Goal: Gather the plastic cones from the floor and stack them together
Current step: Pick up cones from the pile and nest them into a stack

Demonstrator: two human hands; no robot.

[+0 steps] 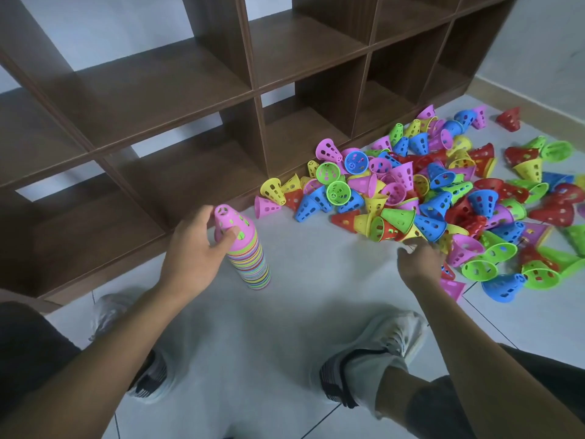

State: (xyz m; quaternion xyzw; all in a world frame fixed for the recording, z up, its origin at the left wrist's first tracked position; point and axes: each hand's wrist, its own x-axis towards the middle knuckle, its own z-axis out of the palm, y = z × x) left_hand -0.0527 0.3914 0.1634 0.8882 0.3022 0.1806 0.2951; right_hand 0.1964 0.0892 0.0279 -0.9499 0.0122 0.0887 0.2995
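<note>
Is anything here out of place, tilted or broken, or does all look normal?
Nothing looks broken. The loose cones lie scattered on the floor beside the shelf, many on their sides, which the task expects. The stack stands upright, with the left hand on its pink top cone. The right hand reaches toward the pile.

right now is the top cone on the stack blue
No, the top cone on the stack is pink, with the left hand gripping it.
</note>
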